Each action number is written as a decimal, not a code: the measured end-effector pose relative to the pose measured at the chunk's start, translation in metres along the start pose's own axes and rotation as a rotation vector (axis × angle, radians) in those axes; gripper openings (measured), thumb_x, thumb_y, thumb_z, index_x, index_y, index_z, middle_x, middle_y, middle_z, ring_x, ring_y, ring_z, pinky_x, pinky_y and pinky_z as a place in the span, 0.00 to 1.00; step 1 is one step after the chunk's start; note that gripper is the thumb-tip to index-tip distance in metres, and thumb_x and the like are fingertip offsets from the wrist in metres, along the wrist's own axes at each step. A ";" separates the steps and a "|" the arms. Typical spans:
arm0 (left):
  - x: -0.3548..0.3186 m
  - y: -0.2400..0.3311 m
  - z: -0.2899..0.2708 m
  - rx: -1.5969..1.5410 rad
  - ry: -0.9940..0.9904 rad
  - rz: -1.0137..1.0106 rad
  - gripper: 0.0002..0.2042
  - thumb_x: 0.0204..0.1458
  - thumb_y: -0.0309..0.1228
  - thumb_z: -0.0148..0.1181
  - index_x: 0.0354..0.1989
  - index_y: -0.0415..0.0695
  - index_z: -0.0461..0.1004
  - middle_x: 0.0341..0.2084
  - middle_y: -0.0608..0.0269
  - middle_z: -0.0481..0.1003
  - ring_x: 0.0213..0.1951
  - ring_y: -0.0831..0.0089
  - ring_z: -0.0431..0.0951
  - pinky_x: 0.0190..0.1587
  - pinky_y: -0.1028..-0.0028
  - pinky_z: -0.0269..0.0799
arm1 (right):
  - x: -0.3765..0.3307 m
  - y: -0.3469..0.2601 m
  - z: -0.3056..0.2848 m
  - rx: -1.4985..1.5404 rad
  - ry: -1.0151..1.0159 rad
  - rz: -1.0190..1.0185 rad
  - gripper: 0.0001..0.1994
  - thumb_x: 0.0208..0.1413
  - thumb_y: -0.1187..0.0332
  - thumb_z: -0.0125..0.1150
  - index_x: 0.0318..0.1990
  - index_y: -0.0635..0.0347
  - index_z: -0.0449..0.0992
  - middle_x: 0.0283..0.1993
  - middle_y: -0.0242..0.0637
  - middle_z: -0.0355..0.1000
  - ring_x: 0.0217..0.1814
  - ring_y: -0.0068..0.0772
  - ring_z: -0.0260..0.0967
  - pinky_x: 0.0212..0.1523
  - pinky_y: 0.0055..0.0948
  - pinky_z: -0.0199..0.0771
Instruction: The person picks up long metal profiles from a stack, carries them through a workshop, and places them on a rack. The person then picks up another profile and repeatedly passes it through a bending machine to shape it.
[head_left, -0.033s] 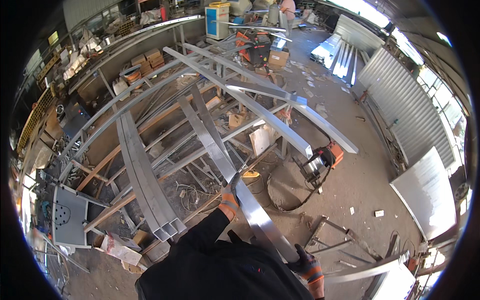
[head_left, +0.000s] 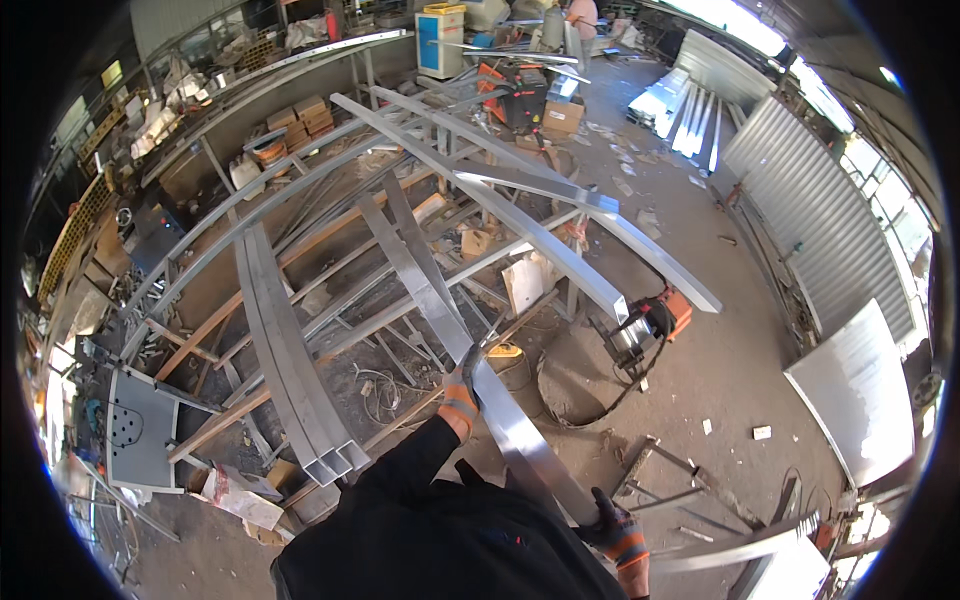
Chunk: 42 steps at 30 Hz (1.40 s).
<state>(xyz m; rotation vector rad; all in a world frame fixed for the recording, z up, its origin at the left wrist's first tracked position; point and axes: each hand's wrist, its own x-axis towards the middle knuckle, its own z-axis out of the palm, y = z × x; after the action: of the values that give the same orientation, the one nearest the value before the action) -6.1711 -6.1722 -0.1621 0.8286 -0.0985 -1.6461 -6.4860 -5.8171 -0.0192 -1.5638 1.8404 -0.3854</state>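
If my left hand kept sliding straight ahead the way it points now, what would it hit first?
Judging loosely, the left hand points up along the long metal bar it grips. It would just follow that bar toward the metal frame rails; depth is unclear.

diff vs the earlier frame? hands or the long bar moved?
No visible change. The left hand grips the long metal bar midway along it and the right hand holds its near end, as before. The stacked square tubes and the orange power tool on the floor lie where they did.
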 end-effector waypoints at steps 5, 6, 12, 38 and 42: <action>0.112 -0.015 0.083 0.095 0.128 0.009 0.10 0.65 0.40 0.76 0.42 0.52 0.81 0.27 0.70 0.77 0.26 0.68 0.80 0.28 0.60 0.78 | 0.141 0.039 -0.083 -0.263 0.074 -0.180 0.55 0.45 0.37 0.86 0.77 0.58 0.69 0.53 0.53 0.86 0.52 0.58 0.86 0.49 0.53 0.86; 0.136 -0.019 0.101 0.093 0.147 -0.019 0.10 0.66 0.41 0.74 0.38 0.52 0.79 0.25 0.69 0.77 0.25 0.68 0.80 0.27 0.59 0.77 | 0.177 0.050 -0.107 -0.269 0.039 -0.177 0.54 0.46 0.37 0.85 0.77 0.57 0.69 0.52 0.53 0.86 0.52 0.59 0.86 0.49 0.52 0.86; 0.278 0.000 0.179 0.141 0.110 0.042 0.18 0.68 0.54 0.69 0.53 0.54 0.86 0.42 0.68 0.86 0.46 0.62 0.85 0.49 0.55 0.82 | 0.370 0.056 -0.190 -0.213 0.024 -0.404 0.49 0.55 0.35 0.78 0.74 0.62 0.71 0.48 0.52 0.87 0.51 0.59 0.86 0.50 0.52 0.87; 0.672 0.145 0.184 0.076 0.260 0.186 0.18 0.61 0.41 0.79 0.55 0.51 0.82 0.36 0.66 0.80 0.34 0.63 0.84 0.35 0.58 0.86 | 0.913 -0.097 -0.268 -0.561 0.175 -0.414 0.45 0.59 0.46 0.74 0.79 0.59 0.68 0.76 0.60 0.69 0.78 0.67 0.65 0.77 0.64 0.66; 0.688 0.144 0.178 0.194 0.397 0.144 0.20 0.61 0.49 0.78 0.50 0.48 0.82 0.31 0.68 0.79 0.30 0.65 0.82 0.33 0.59 0.83 | 1.034 -0.086 -0.257 -0.808 0.196 -0.393 0.56 0.54 0.44 0.76 0.87 0.52 0.56 0.82 0.59 0.62 0.83 0.66 0.59 0.82 0.63 0.59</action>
<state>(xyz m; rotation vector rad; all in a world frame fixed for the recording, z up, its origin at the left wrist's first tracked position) -6.1618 -6.8885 -0.2737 1.2538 -0.0381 -1.3253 -6.6370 -6.8723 -0.0946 -2.5260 1.9451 0.0686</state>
